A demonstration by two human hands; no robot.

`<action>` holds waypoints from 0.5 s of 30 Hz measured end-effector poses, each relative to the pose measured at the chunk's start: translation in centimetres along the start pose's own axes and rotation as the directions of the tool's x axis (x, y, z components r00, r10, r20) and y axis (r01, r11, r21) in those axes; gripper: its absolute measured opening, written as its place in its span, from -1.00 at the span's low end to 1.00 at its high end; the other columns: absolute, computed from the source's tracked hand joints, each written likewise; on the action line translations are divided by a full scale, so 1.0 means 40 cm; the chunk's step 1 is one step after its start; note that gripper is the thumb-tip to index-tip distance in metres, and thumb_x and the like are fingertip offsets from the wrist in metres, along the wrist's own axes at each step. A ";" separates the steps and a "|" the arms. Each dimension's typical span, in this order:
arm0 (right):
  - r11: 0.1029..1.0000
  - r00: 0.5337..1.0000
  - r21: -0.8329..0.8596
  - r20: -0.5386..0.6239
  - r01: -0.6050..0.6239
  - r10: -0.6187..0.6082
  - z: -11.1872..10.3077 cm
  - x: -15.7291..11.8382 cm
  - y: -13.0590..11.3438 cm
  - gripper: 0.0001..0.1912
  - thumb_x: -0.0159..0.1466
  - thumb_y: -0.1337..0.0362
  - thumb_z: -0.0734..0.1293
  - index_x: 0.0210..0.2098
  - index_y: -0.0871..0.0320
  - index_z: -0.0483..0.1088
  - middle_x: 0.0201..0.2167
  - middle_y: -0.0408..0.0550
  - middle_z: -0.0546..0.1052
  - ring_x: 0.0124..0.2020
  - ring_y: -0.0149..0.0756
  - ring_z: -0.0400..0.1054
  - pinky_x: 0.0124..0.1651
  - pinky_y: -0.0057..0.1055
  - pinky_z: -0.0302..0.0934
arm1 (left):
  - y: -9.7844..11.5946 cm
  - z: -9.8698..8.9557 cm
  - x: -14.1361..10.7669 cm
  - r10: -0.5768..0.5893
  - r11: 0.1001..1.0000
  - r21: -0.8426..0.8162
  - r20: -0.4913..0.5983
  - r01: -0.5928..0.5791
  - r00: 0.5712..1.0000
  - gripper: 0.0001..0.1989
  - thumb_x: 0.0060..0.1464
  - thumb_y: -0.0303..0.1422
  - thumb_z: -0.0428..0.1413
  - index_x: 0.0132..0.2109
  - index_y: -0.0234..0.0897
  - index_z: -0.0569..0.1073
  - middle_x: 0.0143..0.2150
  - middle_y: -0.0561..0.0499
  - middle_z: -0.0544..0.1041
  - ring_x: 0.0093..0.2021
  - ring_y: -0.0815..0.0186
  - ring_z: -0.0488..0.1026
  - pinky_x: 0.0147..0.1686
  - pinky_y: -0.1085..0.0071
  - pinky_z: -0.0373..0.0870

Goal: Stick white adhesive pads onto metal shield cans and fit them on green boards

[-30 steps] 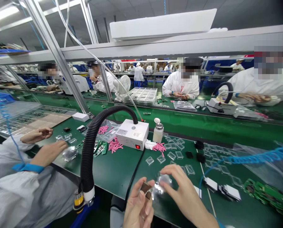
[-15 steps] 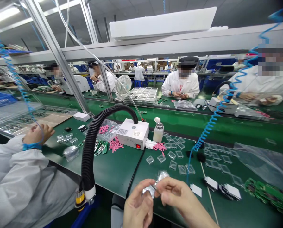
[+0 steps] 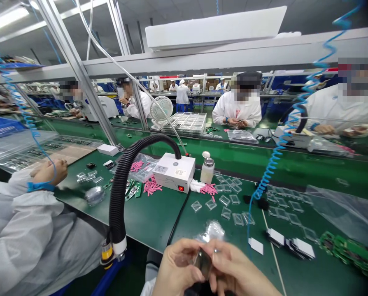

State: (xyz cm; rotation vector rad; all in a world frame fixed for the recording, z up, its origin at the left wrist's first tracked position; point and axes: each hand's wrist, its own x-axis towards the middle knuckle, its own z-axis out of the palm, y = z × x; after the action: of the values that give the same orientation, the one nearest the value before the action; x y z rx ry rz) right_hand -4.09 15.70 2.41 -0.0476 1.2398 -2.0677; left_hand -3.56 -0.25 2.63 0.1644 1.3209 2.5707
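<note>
Head view: the person's left hand (image 3: 176,265) and right hand (image 3: 239,269) are meeting low at the centre of the frame, both curled narrowly around a small dark metallic rectangular piece (image 3: 203,263). The piece is sitting between the fingers, about equally near each hand, with its long axis running roughly away from the person and tipping slightly. The exact finger contact is partly hidden.

A crumpled clear plastic wrap (image 3: 211,231) is lying just beyond the fingers on a green bench mat (image 3: 150,220). Small clear plastic cases (image 3: 224,200) are spreading across the mat ahead and to the right, with white cards (image 3: 275,236) and green circuit boards (image 3: 347,255) further right. A white benchtop blower (image 3: 173,172) with a black corrugated hose (image 3: 119,197) is standing ahead, beside a dispensing bottle (image 3: 207,169) and pink strips (image 3: 151,187).

To the left, a co-worker in a white smock is resting a hand (image 3: 50,172) on the bench. Beyond, more workers in white are sitting along a parallel bench in a bright factory room.
</note>
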 end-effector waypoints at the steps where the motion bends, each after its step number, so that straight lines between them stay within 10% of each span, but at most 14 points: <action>1: 0.974 0.982 -0.188 -0.114 0.126 -0.149 -0.003 -0.005 -0.008 -0.51 0.12 -0.01 0.38 -0.22 0.28 0.22 -0.40 -0.07 0.37 -0.43 -0.58 0.32 -0.44 -0.74 0.22 | 0.002 0.001 -0.001 -0.001 0.999 0.038 -0.042 0.003 0.999 -0.66 -0.30 -0.24 0.35 -0.27 -0.20 0.58 -0.32 -0.07 0.58 -0.36 0.33 0.47 -0.35 0.49 0.35; 4: 0.553 0.730 -0.729 -0.109 0.403 -0.675 -0.004 -0.024 -0.037 -0.80 0.20 0.20 0.34 -0.33 0.24 0.34 -0.30 -0.07 0.35 -0.25 -0.53 0.31 -0.26 -0.71 0.26 | 0.001 0.002 0.001 0.003 0.988 0.152 -0.086 0.010 0.996 -0.67 -0.31 -0.27 0.36 -0.28 -0.17 0.60 -0.33 -0.08 0.59 -0.43 0.41 0.41 -0.35 0.52 0.33; 7: 0.101 0.539 -0.888 0.179 0.449 -0.823 0.005 -0.035 -0.062 -0.97 0.21 0.37 0.32 -0.35 0.19 0.42 -0.29 -0.08 0.35 -0.23 -0.55 0.30 -0.19 -0.69 0.25 | -0.003 0.005 0.007 0.045 0.981 0.191 -0.052 -0.034 0.998 -0.69 -0.30 -0.37 0.36 -0.28 -0.08 0.61 -0.36 -0.03 0.58 -0.56 0.53 0.26 -0.47 0.59 0.26; 15: -0.095 0.472 -0.895 0.317 0.435 -0.823 0.017 -0.032 -0.079 -0.95 0.21 0.44 0.30 -0.36 0.24 0.41 -0.34 -0.07 0.37 -0.26 -0.53 0.27 -0.25 -0.63 0.25 | 0.007 0.022 0.011 0.104 0.969 0.227 -0.005 -0.100 0.995 -0.68 -0.29 -0.48 0.33 -0.29 -0.06 0.61 -0.36 -0.01 0.56 -0.57 0.55 0.23 -0.52 0.63 0.23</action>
State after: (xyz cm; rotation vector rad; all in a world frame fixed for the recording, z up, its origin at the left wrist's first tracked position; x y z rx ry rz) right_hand -4.64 16.84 5.65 -1.1497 3.0609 -1.6095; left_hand -3.85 0.39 3.35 0.2593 1.6521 2.5006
